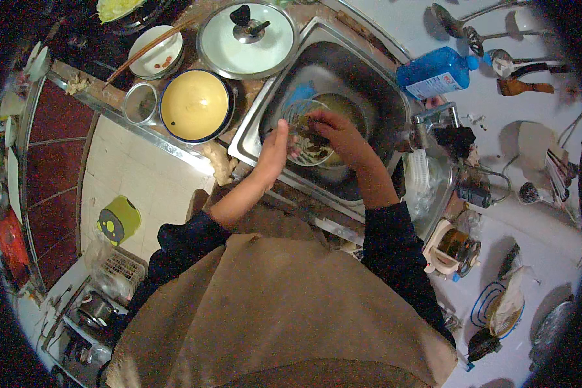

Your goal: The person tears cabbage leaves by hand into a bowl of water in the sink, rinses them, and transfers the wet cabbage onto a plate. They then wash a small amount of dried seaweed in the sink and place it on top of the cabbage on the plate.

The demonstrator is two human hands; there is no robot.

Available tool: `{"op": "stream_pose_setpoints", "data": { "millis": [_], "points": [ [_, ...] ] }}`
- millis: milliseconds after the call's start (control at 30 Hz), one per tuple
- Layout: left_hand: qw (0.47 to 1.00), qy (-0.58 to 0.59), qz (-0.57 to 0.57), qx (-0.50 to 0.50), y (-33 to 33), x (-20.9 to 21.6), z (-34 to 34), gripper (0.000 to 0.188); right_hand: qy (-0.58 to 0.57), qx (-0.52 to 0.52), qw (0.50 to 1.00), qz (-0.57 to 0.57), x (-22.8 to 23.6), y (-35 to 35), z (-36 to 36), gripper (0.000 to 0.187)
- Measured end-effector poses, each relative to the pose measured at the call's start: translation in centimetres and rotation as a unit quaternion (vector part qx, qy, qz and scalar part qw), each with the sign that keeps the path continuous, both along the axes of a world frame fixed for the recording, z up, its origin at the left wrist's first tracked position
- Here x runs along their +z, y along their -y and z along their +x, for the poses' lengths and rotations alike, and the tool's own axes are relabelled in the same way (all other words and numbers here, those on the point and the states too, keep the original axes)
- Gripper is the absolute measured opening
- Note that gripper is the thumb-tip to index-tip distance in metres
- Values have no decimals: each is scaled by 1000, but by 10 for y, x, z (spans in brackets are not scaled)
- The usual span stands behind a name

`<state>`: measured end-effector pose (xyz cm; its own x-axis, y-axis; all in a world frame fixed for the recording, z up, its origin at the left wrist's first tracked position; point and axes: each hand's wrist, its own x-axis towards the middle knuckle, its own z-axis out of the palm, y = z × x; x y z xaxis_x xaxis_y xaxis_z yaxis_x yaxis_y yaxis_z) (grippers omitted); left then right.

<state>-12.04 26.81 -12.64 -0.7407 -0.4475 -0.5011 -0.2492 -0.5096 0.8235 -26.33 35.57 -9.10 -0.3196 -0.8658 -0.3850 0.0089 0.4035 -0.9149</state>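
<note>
Nearest, two bare hands meet over one steel sink [368, 97]: the left hand [275, 145] is closed on the rim of one clear glass bowl [304, 126], while the right hand [333, 129] curls inside it, its grip unclear. Wet glass could slip and crack against the basin. Beyond stand one yellow bowl [196, 105], one small glass [140, 103], one pot lid [247, 39] and one blue bottle [436, 72].

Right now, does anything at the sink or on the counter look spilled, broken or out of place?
Nothing looks broken or spilled. The left hand holds a clear glass bowl over the sink while the right hand reaches into it. One small oddity: a chopstick lies slanted across the white bowl and juts past its rim.
</note>
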Motion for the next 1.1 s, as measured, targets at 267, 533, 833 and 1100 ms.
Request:
{"op": "stream_pose_setpoints", "data": {
  "millis": [267, 533, 833, 1100],
  "points": [
    [999, -8, -15, 46, 7, 14, 19, 58, 261, -108, 959, -5, 25, 3, 18, 28],
    [995, -6, -6, 102, 10, 39, 51, 63, 40, 71, 987, -142, 62, 18, 29, 32],
    [989, -30, 38, 143, 13, 85, 107, 63, 125, 130, 978, -101, 100, 51, 90, 25],
    [982, -42, 9, 185, 66, 102, 167, 67, 158, 225, 945, -178, 118, 118, 141, 29]
  ]
}}
